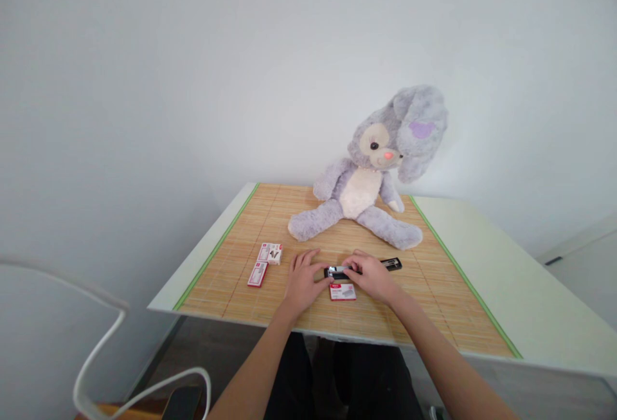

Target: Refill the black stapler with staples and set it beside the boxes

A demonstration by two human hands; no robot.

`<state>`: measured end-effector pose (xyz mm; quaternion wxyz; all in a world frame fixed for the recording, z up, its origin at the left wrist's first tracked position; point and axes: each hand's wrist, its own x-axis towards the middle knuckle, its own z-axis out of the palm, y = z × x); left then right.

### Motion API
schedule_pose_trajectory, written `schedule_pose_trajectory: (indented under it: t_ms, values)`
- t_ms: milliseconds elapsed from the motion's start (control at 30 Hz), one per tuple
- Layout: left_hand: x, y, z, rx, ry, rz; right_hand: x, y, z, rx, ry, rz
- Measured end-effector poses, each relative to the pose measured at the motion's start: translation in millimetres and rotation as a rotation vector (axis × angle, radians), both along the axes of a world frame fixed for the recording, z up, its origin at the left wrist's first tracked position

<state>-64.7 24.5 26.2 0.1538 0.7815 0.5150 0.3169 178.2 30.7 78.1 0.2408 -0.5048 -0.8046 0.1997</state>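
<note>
A black and silver stapler [337,273] lies stretched out on the bamboo mat [231,278], its far black part [394,264] reaching out to the right. Thumb and forefinger of my left hand [303,282] grip its left end, while the other fingers rest on the mat. My right hand [370,275] is closed over the middle of the stapler, with the fingertips pressed to its metal channel. Whether a small piece sits under those fingertips is hidden. Just in front of the stapler lies a red and white staple box [342,292].
Left of my hands are a white box with a stapler picture [270,253] and a red-edged box [258,274]. A grey plush rabbit [361,191] sits at the back, legs spread. A white cable [103,336] loops at lower left, near a dark phone-like object [182,402].
</note>
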Motion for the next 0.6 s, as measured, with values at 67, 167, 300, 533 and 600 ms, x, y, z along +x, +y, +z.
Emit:
schedule_pose_trajectory:
  t_ms: [67,167,300,533,600]
  values:
    - [0,0,0.5,-0.002,0.001,-0.001,-1,0,-2.0,0.004,-0.013,-0.002]
    - [0,0,1.2,-0.005,0.003,-0.001,0,0,-2.8,0.01,-0.032,-0.011]
    - [-1,0,1.2,-0.008,0.001,0.002,11,-3,0.7,0.018,-0.068,-0.038]
    - [1,0,1.5,-0.022,-0.017,-0.002,26,-9,7.4,0.012,-0.159,-0.048]
    - [1,-1,2.5,-0.028,-0.019,-0.003,21,-11,7.9,0.016,-0.176,-0.037]
